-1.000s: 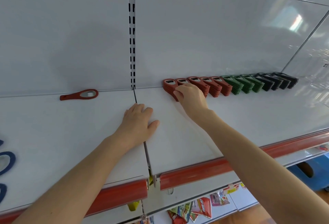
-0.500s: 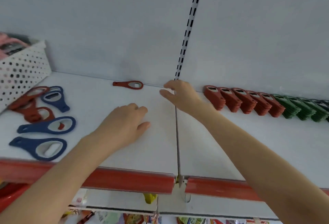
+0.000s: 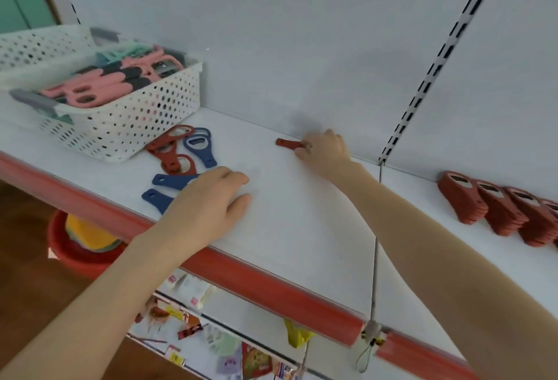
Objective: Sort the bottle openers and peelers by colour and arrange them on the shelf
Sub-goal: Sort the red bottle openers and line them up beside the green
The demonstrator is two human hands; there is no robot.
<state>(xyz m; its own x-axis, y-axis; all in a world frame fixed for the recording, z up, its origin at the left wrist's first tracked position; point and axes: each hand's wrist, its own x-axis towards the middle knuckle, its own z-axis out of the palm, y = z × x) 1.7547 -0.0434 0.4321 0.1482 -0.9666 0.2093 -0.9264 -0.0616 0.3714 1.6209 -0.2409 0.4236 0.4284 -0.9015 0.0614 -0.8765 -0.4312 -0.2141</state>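
Observation:
A lone red bottle opener (image 3: pixel 287 144) lies at the back of the white shelf (image 3: pixel 302 222); my right hand (image 3: pixel 324 151) covers its ring end with curled fingers, only the handle showing. My left hand (image 3: pixel 208 201) rests flat on the shelf, partly over two blue bottle openers (image 3: pixel 163 189). More red bottle openers (image 3: pixel 173 153) and a blue one (image 3: pixel 199 145) lie loose next to a white basket (image 3: pixel 120 126). A row of red openers (image 3: pixel 495 207) stands overlapping at the right.
The perforated basket holds pink, dark and mint peelers (image 3: pixel 111 80). A red price rail (image 3: pixel 241 280) runs along the shelf's front edge. A slotted upright (image 3: pixel 428 74) divides the back wall. Packets hang below, and a red bucket (image 3: pixel 78 243) sits lower left.
The view swung left. My right hand left the row of red openers and reached across to the lone red opener at the back. My left hand slid left toward the blue openers.

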